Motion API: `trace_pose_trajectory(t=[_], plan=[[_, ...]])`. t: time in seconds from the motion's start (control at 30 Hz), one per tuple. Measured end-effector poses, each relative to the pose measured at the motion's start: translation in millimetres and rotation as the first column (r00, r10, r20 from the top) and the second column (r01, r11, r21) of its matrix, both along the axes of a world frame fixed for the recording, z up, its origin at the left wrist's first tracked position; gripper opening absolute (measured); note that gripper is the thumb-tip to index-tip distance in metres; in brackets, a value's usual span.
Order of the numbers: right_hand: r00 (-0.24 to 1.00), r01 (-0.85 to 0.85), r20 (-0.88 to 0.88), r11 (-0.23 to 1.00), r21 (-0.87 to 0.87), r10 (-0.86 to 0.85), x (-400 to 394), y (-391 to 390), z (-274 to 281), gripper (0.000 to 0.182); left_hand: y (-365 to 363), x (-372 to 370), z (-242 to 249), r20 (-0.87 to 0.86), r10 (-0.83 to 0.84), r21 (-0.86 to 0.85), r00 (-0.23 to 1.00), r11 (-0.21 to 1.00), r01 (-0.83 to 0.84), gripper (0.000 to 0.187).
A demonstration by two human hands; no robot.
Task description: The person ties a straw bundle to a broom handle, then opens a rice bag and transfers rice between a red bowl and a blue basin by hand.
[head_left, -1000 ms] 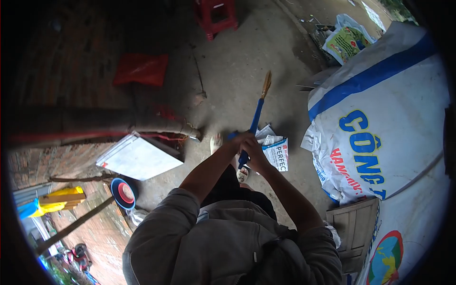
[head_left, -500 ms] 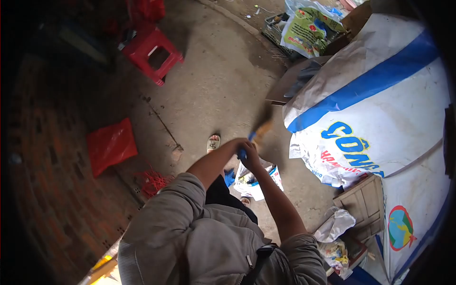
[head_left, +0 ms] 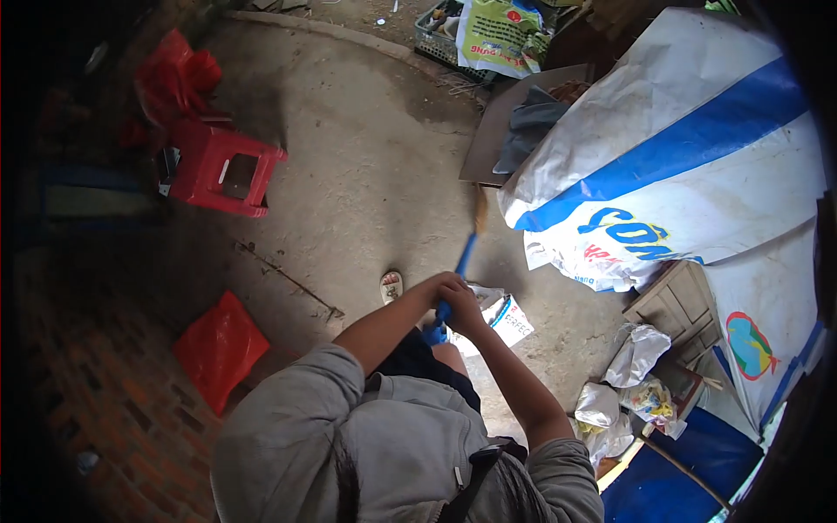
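Both of my hands are wrapped round the blue handle (head_left: 466, 253) of a long tool. My left hand (head_left: 445, 288) and my right hand (head_left: 464, 309) sit close together on it, in front of my body. Beyond them the handle runs up to a narrow brown end (head_left: 480, 207), near the lower edge of a brown board. Just right of my hands and partly behind my forearm, a white printed bag (head_left: 513, 321) stands on the floor.
A red stool (head_left: 209, 166) stands at the upper left, and a red plastic bag (head_left: 222, 350) lies below it. A thin rod (head_left: 288, 279) is on the concrete. Large white-and-blue sheeting (head_left: 689, 148) fills the right, above white plastic bags (head_left: 638, 356). A crate (head_left: 440, 39) sits at the top.
The view has shifted and turned. The tool's brown end, blurred before, now shows more sharply and points more upward in view. Both hands still grip the handle.
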State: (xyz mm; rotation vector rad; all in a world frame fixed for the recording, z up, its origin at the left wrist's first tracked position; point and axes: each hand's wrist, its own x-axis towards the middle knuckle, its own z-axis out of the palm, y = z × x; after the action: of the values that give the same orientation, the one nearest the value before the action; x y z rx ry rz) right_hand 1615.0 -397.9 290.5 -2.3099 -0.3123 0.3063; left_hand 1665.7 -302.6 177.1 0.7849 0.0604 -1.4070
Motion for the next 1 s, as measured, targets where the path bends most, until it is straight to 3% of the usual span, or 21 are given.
trace_pose_trajectory(t=[0.07,0.13,0.2,0.27,0.3,0.33,0.43,0.5,0.53,0.57,0.6,0.63,0.67,0.73,0.77,0.87,0.93,1.0], plan=[[0.98,0.165,-0.111,0.986,-0.023,-0.167,-4.5,-20.9,-5.5,0.04,-29.2,5.0,-9.4,0.0,-0.025,0.015,1.0,1.0,0.025,0.011],[0.961,0.217,-0.166,0.975,-0.056,-0.223,5.4,-39.4,-14.6,0.038,-47.0,12.3,-17.6,0.014,-0.074,0.074,0.997,0.995,0.073,0.011],[0.972,0.206,-0.107,0.977,-0.044,-0.21,27.1,-48.8,-35.4,0.036,-29.0,19.3,-32.7,0.022,-0.118,0.142,0.993,0.983,0.114,0.012],[0.967,0.238,-0.101,0.971,0.035,-0.233,63.1,-35.2,-40.7,0.034,-3.9,48.5,-51.8,0.007,-0.148,0.22,0.989,0.965,0.143,0.013],[0.972,0.233,-0.009,0.963,0.135,-0.234,83.8,-20.4,-41.6,0.033,1.0,77.7,-61.5,0.001,-0.161,0.262,0.987,0.953,0.155,0.013],[0.967,0.216,0.085,0.947,0.238,-0.242,107.9,-2.7,-41.5,0.032,13.4,98.6,-69.9,-0.001,-0.172,0.305,0.985,0.938,0.164,0.013],[0.981,0.109,0.127,0.952,0.285,-0.15,174.0,28.7,-37.0,0.025,86.3,155.8,-90.1,-0.006,-0.183,0.44,0.983,0.882,0.167,0.014],[0.989,0.034,0.124,0.93,0.366,-0.084,209.2,39.0,-32.6,0.021,56.9,239.0,-90.2,0.001,-0.199,0.534,0.98,0.829,0.168,0.015],[0.989,0.019,0.131,0.926,0.377,-0.073,220.3,40.2,-34.3,0.021,63.9,250.3,-90.5,-0.005,-0.214,0.574,0.977,0.799,0.178,0.015],[0.984,-0.099,0.177,0.913,0.395,0.03,229.6,35.5,-37.9,0.021,64.3,254.1,-68.7,0.0,-0.193,0.578,0.981,0.801,0.158,0.015],[0.962,-0.226,0.233,0.887,0.402,0.14,244.9,31.1,-40.8,0.022,63.1,259.3,-45.9,0.049,-0.06,0.65,0.997,0.76,0.014,0.019],[0.955,-0.25,0.252,0.884,0.395,0.158,254.6,30.3,-30.0,0.021,63.9,263.5,-15.8,0.108,0.07,0.712,0.992,0.691,-0.126,0.025],[0.949,-0.274,0.257,0.875,0.4,0.181,264.1,34.5,-19.1,0.021,69.6,256.5,7.6,0.112,0.095,0.716,0.989,0.683,-0.147,0.025],[0.906,-0.4,0.308,0.828,0.394,0.291,274.9,48.2,2.2,0.016,87.9,235.3,40.5,0.231,0.545,0.525,0.806,0.628,-0.575,0.03],[0.87,-0.487,0.303,0.772,0.408,0.389,276.7,57.8,3.1,0.016,101.6,232.4,32.0,0.042,0.604,0.502,0.796,0.676,-0.54,0.022],[0.771,-0.636,0.271,0.666,0.39,0.577,267.9,94.3,8.6,0.023,129.5,193.9,27.8,0.062,0.71,0.449,0.701,0.608,-0.655,0.023],[0.693,-0.687,0.128,0.597,0.414,0.709,263.3,108.1,4.4,0.025,125.7,176.0,30.3,0.086,0.771,0.387,0.631,0.558,-0.735,0.024],[0.567,-0.721,0.067,0.455,0.522,0.821,273.4,111.9,-11.8,0.015,126.5,169.5,27.6,0.087,0.823,0.33,0.562,0.508,-0.796,0.025]])
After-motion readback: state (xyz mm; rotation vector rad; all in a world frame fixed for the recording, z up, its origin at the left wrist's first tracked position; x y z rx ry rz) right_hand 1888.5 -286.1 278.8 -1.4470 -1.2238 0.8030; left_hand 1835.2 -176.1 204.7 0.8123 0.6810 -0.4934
